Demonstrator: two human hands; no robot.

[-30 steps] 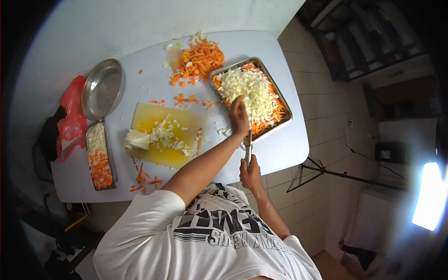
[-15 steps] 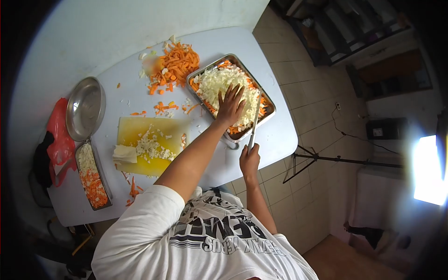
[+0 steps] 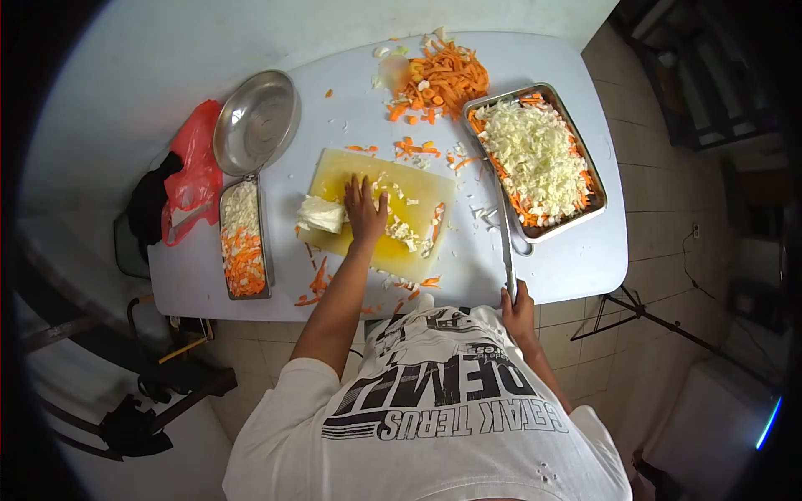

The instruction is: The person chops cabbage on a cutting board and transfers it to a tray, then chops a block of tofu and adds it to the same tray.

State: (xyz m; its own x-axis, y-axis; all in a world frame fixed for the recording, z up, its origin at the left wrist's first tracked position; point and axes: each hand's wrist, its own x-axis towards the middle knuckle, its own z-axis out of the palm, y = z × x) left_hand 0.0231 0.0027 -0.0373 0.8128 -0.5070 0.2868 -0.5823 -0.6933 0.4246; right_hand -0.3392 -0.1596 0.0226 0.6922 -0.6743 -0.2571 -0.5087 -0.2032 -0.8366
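Note:
My left hand (image 3: 366, 213) lies over the yellow cutting board (image 3: 330, 171) with its fingers spread. Just left of its fingers sits a pale piece of cabbage (image 3: 320, 215), and chopped cabbage bits (image 3: 403, 234) are scattered to its right. In my right hand (image 3: 518, 311), at the table's front edge, is the handle of a long knife (image 3: 506, 238). The blade points away from me, alongside a metal tray (image 3: 603, 199). Chopped cabbage (image 3: 535, 150) fills that tray, with orange carrot pieces showing around the edges.
A heap of carrot strips (image 3: 455, 77) lies at the back. To the left stand a round metal bowl (image 3: 259, 121), a narrow tray of chopped cabbage and carrot (image 3: 242, 238) and a red plastic bag (image 3: 196, 184). A black tripod (image 3: 639, 307) stands beyond the right edge.
My left hand has left the cabbage in the large tray and moved left to the cutting board. The knife has come off the tray's edge to the table beside it. The view has shifted left.

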